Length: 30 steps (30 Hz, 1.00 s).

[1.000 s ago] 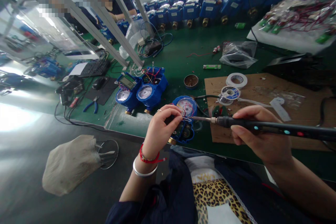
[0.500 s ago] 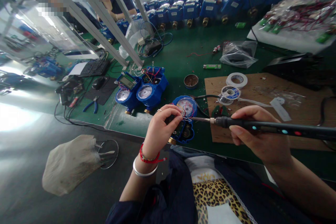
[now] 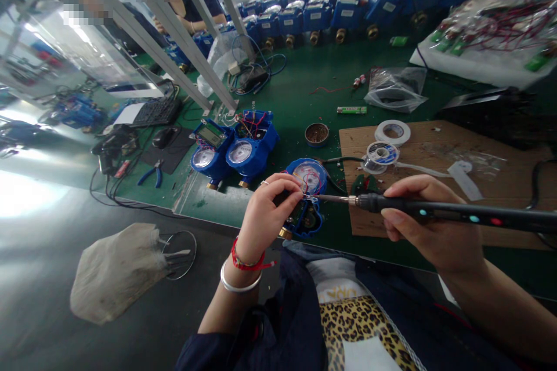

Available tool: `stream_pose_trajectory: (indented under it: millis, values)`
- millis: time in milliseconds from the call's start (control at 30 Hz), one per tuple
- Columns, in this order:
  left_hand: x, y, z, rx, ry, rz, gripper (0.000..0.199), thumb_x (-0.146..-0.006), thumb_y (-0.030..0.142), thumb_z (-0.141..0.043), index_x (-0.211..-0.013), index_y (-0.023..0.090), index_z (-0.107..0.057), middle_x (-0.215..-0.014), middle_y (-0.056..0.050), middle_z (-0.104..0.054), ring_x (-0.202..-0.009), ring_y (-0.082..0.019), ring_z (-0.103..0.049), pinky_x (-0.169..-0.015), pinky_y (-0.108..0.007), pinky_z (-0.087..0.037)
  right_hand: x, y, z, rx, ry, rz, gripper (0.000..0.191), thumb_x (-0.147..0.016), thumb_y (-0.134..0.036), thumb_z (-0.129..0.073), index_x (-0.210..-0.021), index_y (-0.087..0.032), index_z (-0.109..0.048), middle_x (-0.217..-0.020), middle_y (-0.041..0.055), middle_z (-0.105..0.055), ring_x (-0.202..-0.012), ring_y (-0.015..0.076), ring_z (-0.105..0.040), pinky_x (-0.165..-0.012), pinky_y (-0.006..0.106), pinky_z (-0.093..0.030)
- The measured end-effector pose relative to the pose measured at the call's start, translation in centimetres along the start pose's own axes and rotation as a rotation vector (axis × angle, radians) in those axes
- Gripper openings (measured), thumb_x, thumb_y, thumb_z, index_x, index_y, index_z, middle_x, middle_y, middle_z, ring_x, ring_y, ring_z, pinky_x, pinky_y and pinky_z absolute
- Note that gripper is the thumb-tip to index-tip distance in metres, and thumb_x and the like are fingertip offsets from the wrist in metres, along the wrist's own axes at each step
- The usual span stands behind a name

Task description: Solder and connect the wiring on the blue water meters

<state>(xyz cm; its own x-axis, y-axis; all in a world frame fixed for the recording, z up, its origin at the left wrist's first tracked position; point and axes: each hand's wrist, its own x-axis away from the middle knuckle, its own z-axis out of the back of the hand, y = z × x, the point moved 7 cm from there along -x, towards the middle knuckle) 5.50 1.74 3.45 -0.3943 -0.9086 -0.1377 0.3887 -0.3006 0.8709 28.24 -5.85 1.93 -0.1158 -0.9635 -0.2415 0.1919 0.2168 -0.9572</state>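
My right hand grips a black soldering iron like a pen, its tip pointing left. That tip meets thin wires at the fingertips of my left hand. Left thumb and fingers are closed in a pinch on these wires; whatever else lies inside the pinch is hidden. Behind and below the fingertips is an opened blue water meter, with red wires over its round dial and a brass fitting at the near side. Its lower housing is partly covered by my left hand.
Two more opened blue meters stand left. A small tin, solder spool, tape roll and cardboard sheet lie beyond and to the right. Blue-handled pliers rest far left. Several meters line the back, near another person.
Very little differs. My right hand and the soldering iron have shifted very slightly, with the tip still at the wires; my left hand keeps its place.
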Motion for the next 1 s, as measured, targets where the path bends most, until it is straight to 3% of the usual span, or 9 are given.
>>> stream_pose_trajectory:
  millis: [800,1000]
  values:
    - [-0.2,0.2,0.0,0.0,0.01,-0.001,0.008,-0.087,0.019,-0.062,-0.08,0.018,-0.065,-0.099,-0.006,-0.065,-0.1,-0.018,-0.06,-0.095,-0.034,-0.046,0.1,-0.8,1.8,-0.139,0.182,0.073,0.021,-0.078,-0.013,-0.07,-0.095,-0.022,-0.061,-0.058,-0.005,-0.06,-0.039,0.0107,-0.056,-0.034,0.021,-0.044]
    - [-0.2,0.1,-0.1,-0.009,0.007,-0.013,0.008,-0.086,0.02,-0.062,-0.078,0.018,-0.065,-0.097,-0.006,-0.065,-0.097,-0.019,-0.061,-0.092,-0.034,-0.047,0.2,0.1,2.9,-0.141,0.249,0.064,0.021,-0.077,-0.013,-0.07,-0.094,-0.021,-0.061,-0.058,-0.0042,-0.06,-0.039,0.0118,-0.056,-0.034,0.022,-0.044]
